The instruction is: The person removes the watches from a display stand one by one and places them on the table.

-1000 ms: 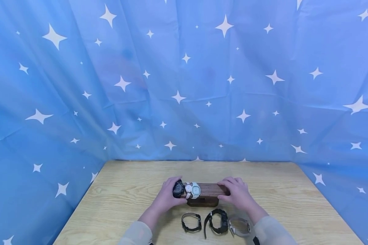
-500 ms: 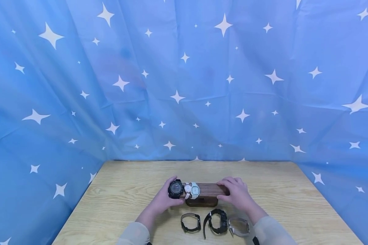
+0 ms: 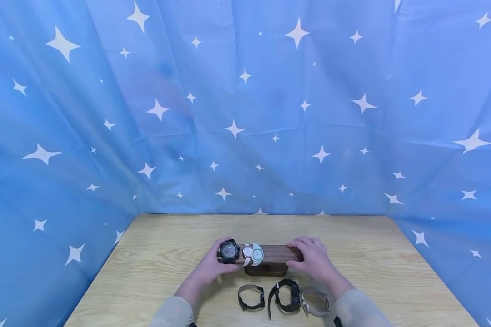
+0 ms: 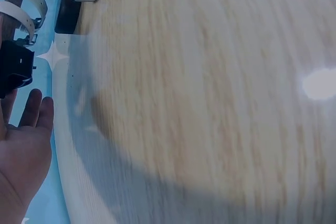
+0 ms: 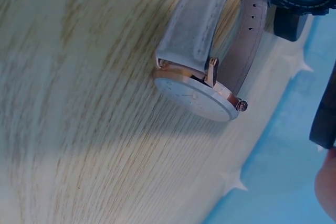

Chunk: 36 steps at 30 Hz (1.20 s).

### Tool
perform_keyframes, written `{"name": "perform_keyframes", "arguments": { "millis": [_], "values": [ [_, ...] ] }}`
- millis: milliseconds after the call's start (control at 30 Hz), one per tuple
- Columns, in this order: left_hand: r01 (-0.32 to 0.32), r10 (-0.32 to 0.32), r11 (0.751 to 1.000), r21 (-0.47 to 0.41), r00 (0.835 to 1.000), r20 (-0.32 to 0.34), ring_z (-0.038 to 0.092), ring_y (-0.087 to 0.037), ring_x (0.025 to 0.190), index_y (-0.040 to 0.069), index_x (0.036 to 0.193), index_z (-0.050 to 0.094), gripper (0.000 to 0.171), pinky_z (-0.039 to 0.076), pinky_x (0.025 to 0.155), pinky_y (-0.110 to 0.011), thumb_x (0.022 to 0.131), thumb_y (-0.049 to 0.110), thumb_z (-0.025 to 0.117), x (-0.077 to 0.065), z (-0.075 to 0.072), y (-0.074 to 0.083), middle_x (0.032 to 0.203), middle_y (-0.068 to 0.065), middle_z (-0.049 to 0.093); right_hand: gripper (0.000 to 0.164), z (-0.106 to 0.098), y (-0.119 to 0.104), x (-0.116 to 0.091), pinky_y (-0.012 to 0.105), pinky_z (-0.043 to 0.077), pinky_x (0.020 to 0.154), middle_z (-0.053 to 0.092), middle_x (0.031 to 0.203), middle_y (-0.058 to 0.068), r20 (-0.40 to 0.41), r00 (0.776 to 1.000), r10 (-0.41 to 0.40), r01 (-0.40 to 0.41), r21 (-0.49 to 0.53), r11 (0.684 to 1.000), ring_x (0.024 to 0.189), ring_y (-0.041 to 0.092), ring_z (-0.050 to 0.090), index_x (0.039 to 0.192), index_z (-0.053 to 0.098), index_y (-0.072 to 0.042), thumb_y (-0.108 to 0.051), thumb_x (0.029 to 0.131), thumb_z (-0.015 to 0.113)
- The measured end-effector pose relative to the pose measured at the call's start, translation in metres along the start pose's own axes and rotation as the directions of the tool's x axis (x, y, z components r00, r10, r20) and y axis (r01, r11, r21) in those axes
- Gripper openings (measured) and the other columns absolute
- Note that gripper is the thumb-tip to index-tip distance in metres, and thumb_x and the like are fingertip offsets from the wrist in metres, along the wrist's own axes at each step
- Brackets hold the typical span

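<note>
A dark wooden watch stand (image 3: 275, 253) with a horizontal bar stands on the table. Around its left end sits a chunky black watch (image 3: 229, 251), held between the thumb and fingers of my left hand (image 3: 210, 265). Further right along the bar are a small watch with a pale strap (image 3: 247, 252) and a white watch with a square mint-rimmed face (image 3: 257, 254). My right hand (image 3: 314, 259) grips the bar's right end. In the left wrist view the black watch (image 4: 14, 66) is partly cut off, with fingers (image 4: 32, 109) beside it.
In front of the stand lie a slim dark watch (image 3: 251, 297), a bulky black watch (image 3: 285, 296) and a watch with a greyish strap (image 3: 316, 303). The wooden table (image 3: 155, 272) ends at a blue star-patterned curtain (image 3: 245, 113).
My left hand has moved left with the black watch, widening its gap from the small pale watch. The watch's face has turned up towards the head camera. My right hand keeps its grip.
</note>
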State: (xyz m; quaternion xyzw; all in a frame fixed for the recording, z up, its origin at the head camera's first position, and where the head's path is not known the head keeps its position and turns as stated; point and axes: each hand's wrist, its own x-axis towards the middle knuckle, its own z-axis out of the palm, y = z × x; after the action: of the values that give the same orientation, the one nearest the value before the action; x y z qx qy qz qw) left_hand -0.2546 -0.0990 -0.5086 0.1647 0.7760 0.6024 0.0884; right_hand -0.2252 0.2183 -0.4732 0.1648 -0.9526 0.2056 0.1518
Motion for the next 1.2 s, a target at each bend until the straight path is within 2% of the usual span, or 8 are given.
{"name": "perform_keyframes", "arguments": {
  "millis": [200, 333, 400, 567, 667, 1000, 1200],
  "values": [
    [-0.008, 0.008, 1.0, 0.0, 1.0, -0.011, 0.053, -0.035, 0.108, 0.019, 0.142, 0.032, 0.085, 0.048, 0.087, -0.042, 0.072, 0.011, 0.08, -0.003, -0.002, -0.003, 0.131, -0.024, 0.043, 0.045, 0.0, -0.001, 0.0, 0.048, 0.034, 0.081, 0.058, 0.112, -0.003, 0.007, 1.0, 0.016, -0.016, 0.001, 1.0, 0.103, 0.028, 0.046, 0.111, 0.065, -0.02, -0.035, 0.071, 0.08],
    [-0.01, 0.01, 1.0, -0.006, 0.999, -0.034, 0.053, -0.032, 0.106, 0.016, 0.142, 0.032, 0.086, 0.048, 0.087, -0.04, 0.072, 0.011, 0.08, -0.006, -0.004, -0.005, 0.131, -0.022, 0.043, 0.045, -0.002, -0.004, 0.0, 0.047, 0.034, 0.081, 0.058, 0.113, -0.002, 0.024, 1.0, 0.021, -0.021, 0.009, 1.0, 0.103, 0.029, 0.046, 0.111, 0.065, -0.018, -0.034, 0.072, 0.08],
    [-0.004, 0.005, 1.0, 0.012, 0.999, -0.05, 0.054, -0.03, 0.104, 0.018, 0.142, 0.033, 0.086, 0.047, 0.087, -0.04, 0.071, 0.013, 0.08, -0.006, -0.005, -0.005, 0.131, -0.02, 0.044, 0.045, -0.003, -0.004, 0.001, 0.047, 0.034, 0.08, 0.058, 0.113, -0.002, 0.025, 0.999, 0.022, -0.022, 0.014, 1.0, 0.103, 0.029, 0.046, 0.111, 0.065, -0.018, -0.033, 0.072, 0.079],
    [0.003, -0.001, 0.999, 0.035, 0.998, -0.066, 0.054, -0.029, 0.104, 0.02, 0.141, 0.035, 0.084, 0.045, 0.09, -0.043, 0.071, 0.013, 0.081, -0.007, -0.009, -0.008, 0.132, -0.019, 0.044, 0.045, -0.001, -0.001, 0.0, 0.049, 0.034, 0.081, 0.058, 0.112, -0.003, 0.002, 1.0, 0.01, -0.01, 0.021, 1.0, 0.103, 0.029, 0.046, 0.111, 0.065, -0.019, -0.035, 0.071, 0.08],
    [-0.002, 0.003, 1.0, 0.022, 0.997, -0.072, 0.053, -0.029, 0.105, 0.018, 0.142, 0.034, 0.085, 0.045, 0.091, -0.044, 0.071, 0.011, 0.08, -0.01, -0.012, -0.01, 0.134, -0.02, 0.041, 0.046, 0.001, 0.002, -0.001, 0.049, 0.034, 0.081, 0.058, 0.111, -0.003, -0.014, 1.0, 0.001, 0.0, 0.019, 1.0, 0.101, 0.028, 0.046, 0.111, 0.065, -0.019, -0.036, 0.07, 0.08],
    [0.003, 0.002, 0.998, 0.057, 0.996, -0.087, 0.056, -0.025, 0.099, 0.013, 0.141, 0.033, 0.085, 0.048, 0.085, -0.038, 0.071, 0.013, 0.08, -0.021, -0.017, -0.01, 0.131, -0.017, 0.045, 0.045, -0.001, -0.001, -0.001, 0.048, 0.034, 0.08, 0.059, 0.112, -0.002, 0.001, 1.0, 0.014, -0.015, 0.03, 0.999, 0.101, 0.028, 0.046, 0.111, 0.065, -0.018, -0.034, 0.071, 0.08],
    [-0.016, 0.019, 0.999, 0.04, 0.996, -0.083, 0.057, -0.024, 0.097, 0.012, 0.141, 0.035, 0.085, 0.047, 0.084, -0.037, 0.069, 0.013, 0.081, -0.026, -0.019, -0.01, 0.128, -0.018, 0.047, 0.046, 0.0, -0.002, -0.002, 0.049, 0.034, 0.082, 0.059, 0.113, -0.001, 0.002, 1.0, 0.021, -0.021, 0.024, 1.0, 0.102, 0.028, 0.046, 0.111, 0.065, -0.018, -0.034, 0.071, 0.08]
  ]
}}
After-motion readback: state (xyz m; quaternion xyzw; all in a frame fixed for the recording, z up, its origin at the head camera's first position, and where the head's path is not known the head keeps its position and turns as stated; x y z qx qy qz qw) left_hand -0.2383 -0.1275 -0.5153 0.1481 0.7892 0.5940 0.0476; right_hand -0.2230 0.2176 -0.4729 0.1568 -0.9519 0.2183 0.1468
